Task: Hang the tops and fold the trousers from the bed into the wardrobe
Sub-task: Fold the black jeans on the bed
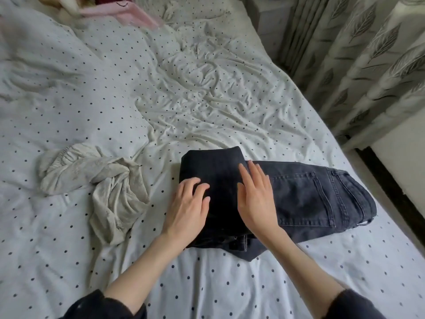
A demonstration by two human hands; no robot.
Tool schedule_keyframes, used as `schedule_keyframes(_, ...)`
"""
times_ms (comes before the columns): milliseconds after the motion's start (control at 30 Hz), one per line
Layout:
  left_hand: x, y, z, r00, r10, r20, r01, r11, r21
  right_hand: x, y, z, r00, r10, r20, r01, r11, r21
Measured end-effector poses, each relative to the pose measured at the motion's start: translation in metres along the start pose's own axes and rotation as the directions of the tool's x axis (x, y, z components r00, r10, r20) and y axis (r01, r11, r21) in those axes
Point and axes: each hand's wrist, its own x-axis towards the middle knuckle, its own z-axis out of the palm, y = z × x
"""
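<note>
Dark grey jeans [310,192] lie partly folded on the bed [207,284], legs doubled over to the left, waistband and back pocket to the right. My left hand [186,208] rests on the folded leg part with its fingertips bent down onto the cloth. My right hand [257,199] lies flat beside it, fingers straight, pressing the fold. A crumpled cream garment [103,180] lies on the sheet to the left of the jeans. No wardrobe is in view.
The bed has a white sheet with small dark dots, rumpled in the middle. Pink and dark red clothes [128,10] lie at its far end. Leaf-patterned curtains [368,65] hang along the right side, with a dark gap at the bed's right edge.
</note>
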Motion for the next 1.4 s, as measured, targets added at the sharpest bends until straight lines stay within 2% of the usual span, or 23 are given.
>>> schedule_keyframes(33,0.001,-0.004,0.008,0.999,0.002,0.048,-0.003,0.999,0.034,0.008,-0.004,0.006,0.998,-0.068,-0.002,0.068,0.997,-0.038)
schedule_keyframes(100,-0.003,-0.012,0.028,0.989,0.021,0.148,-0.041,0.99,0.131,0.019,-0.007,0.024,0.992,-0.095,0.081,0.1,0.994,-0.053)
schedule_keyframes(167,-0.014,-0.018,0.044,0.973,0.046,0.225,-0.095,0.973,0.212,0.019,0.0,0.048,0.986,-0.057,0.156,0.074,0.992,-0.107)
schedule_keyframes(233,-0.031,-0.023,0.054,0.95,0.075,0.302,-0.148,0.963,0.226,0.006,0.017,0.071,0.98,-0.007,0.201,0.045,0.982,-0.184)
schedule_keyframes(333,-0.057,-0.023,0.053,0.924,0.103,0.369,-0.196,0.955,0.224,-0.01,0.036,0.084,0.97,0.044,0.238,0.004,0.98,-0.198)
schedule_keyframes(500,-0.061,-0.025,0.046,0.926,0.11,0.36,-0.196,0.957,0.213,-0.01,0.035,0.08,0.951,0.067,0.301,-0.005,0.979,-0.202)
schedule_keyframes(600,-0.052,-0.032,0.039,0.939,0.147,0.31,-0.191,0.975,0.116,-0.025,0.036,0.074,0.946,0.078,0.315,-0.008,0.976,-0.218)
schedule_keyframes(667,-0.048,-0.037,0.037,0.969,0.104,0.225,-0.105,0.994,-0.01,-0.036,0.037,0.07,0.939,0.084,0.332,-0.005,0.973,-0.232)
schedule_keyframes(733,-0.043,-0.036,0.034,0.986,-0.106,0.127,0.13,0.972,-0.195,-0.042,0.039,0.067,0.93,0.064,0.362,0.017,0.976,-0.218)
schedule_keyframes(767,-0.039,-0.035,0.032,0.952,-0.266,0.151,0.301,0.902,-0.309,-0.044,0.04,0.066,0.932,0.04,0.361,0.033,0.981,-0.193)
schedule_keyframes(800,-0.034,-0.032,0.032,0.882,-0.41,0.232,0.471,0.779,-0.414,-0.043,0.04,0.064,0.927,0.032,0.373,0.034,0.985,-0.168)
schedule_keyframes(833,-0.028,-0.031,0.031,0.803,-0.501,0.323,0.595,0.649,-0.473,-0.042,0.039,0.062,0.923,0.038,0.384,0.023,0.988,-0.152)
schedule_keyframes(867,-0.022,-0.03,0.031,0.757,-0.538,0.371,0.65,0.562,-0.512,-0.04,0.037,0.059,0.922,0.047,0.384,0.015,0.987,-0.158)
schedule_keyframes(900,-0.016,-0.03,0.03,0.74,-0.548,0.389,0.666,0.514,-0.541,-0.038,0.035,0.057,0.919,0.059,0.389,0.005,0.987,-0.162)
schedule_keyframes(967,-0.01,-0.027,0.024,0.747,-0.536,0.394,0.656,0.496,-0.569,-0.039,0.028,0.052,0.913,0.089,0.398,-0.04,0.991,-0.129)
schedule_keyframes(1133,-0.017,-0.014,-0.007,0.821,-0.425,0.38,0.569,0.568,-0.595,-0.057,0.005,0.029,0.905,0.143,0.4,-0.125,0.99,-0.07)
schedule_keyframes(1233,-0.03,-0.013,-0.039,0.84,-0.397,0.371,0.543,0.603,-0.585,-0.069,-0.018,0.006,0.888,0.13,0.441,-0.106,0.991,-0.079)
schedule_keyframes(1400,-0.052,-0.028,-0.091,0.814,-0.435,0.385,0.58,0.592,-0.559,-0.078,-0.062,-0.009,0.84,0.025,0.542,-0.045,0.999,0.023)
